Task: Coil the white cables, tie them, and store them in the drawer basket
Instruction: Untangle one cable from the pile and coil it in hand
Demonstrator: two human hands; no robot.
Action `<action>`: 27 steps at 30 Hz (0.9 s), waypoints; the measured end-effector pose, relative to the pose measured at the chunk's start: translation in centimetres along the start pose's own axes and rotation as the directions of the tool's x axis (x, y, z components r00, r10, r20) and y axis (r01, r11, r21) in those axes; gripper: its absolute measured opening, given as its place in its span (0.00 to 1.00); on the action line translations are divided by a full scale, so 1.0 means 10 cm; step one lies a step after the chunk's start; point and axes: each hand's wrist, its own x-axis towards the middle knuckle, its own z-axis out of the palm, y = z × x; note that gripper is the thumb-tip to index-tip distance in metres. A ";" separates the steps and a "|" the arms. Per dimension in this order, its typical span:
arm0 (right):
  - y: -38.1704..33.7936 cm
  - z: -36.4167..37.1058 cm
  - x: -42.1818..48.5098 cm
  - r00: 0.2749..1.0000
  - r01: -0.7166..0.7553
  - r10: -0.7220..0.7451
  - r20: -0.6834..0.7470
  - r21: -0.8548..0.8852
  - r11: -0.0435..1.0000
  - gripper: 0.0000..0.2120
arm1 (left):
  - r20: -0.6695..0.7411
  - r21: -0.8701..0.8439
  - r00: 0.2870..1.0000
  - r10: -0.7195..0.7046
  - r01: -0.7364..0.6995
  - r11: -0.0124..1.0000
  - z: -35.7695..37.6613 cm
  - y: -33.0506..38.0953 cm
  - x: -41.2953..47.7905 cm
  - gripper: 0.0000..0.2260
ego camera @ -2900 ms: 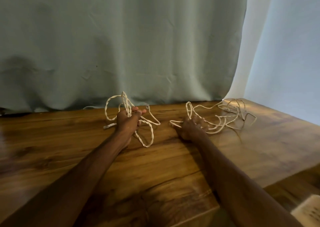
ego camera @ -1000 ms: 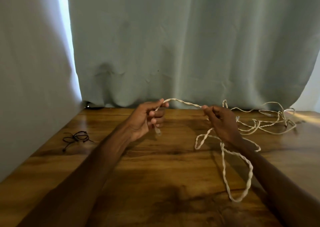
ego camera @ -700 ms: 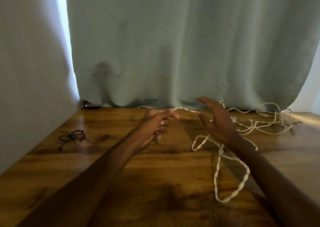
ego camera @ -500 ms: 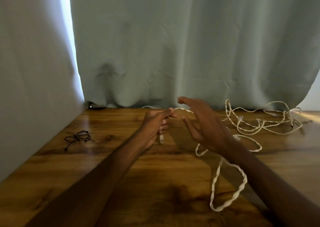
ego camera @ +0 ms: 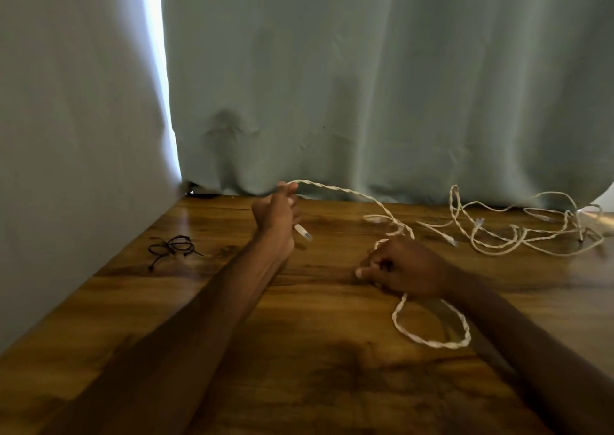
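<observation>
Both hands gripping one white cable [ego camera: 349, 192] over the table [ego camera: 299, 351].
Left hand [ego camera: 275, 217] is pinching its end; right hand [ego camera: 403, 268] is fisting around a loop.

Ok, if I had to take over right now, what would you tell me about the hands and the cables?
Left hand: shut on the twisted white cable near its plug end, held up off the wooden table.
Right hand: shut on the same cable further along; a loop trails below it.
Another white cable lies tangled at the far right. Black ties wait at the left.
Nothing coiled or tied yet. No drawer basket in view.
</observation>
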 end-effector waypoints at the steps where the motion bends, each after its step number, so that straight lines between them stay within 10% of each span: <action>1: 0.12 -0.04 -0.01 0.998 -0.057 0.055 -0.033 -0.062 0.996 0.18 | -0.022 -0.018 1.000 0.004 -0.005 1.000 -0.01 0.01 0.03 0.07; 6: 0.42 -0.18 -0.15 0.977 -0.171 0.172 -0.128 0.012 0.985 0.11 | -0.060 -0.012 0.998 -0.002 0.001 1.000 -0.05 0.07 0.09 0.08; 12: 0.24 -0.13 -0.11 0.963 -0.051 0.077 -0.260 0.104 0.993 0.19 | 0.310 0.165 0.947 -0.088 0.038 0.986 0.08 -0.03 -0.11 0.12; 15: 0.13 -0.11 -0.02 0.818 0.073 -0.008 -0.576 0.091 0.993 0.11 | 0.496 0.204 0.858 -0.134 0.035 0.978 0.13 -0.02 -0.17 0.13; 18: 0.25 -0.15 0.01 0.706 -0.106 0.060 -0.706 -0.022 0.994 0.14 | 0.581 0.162 0.797 -0.167 0.088 0.983 0.12 0.00 -0.14 0.13; 22: 0.62 -0.17 -0.08 0.803 -0.420 0.321 -0.503 -0.093 0.903 0.36 | 0.571 0.018 0.806 -0.153 0.175 0.984 0.04 0.08 -0.06 0.14; 27: 0.74 -0.19 -0.17 0.807 -0.537 0.468 -0.358 -0.118 0.835 0.15 | 0.514 -0.158 0.853 -0.092 0.200 0.967 -0.13 0.18 0.13 0.15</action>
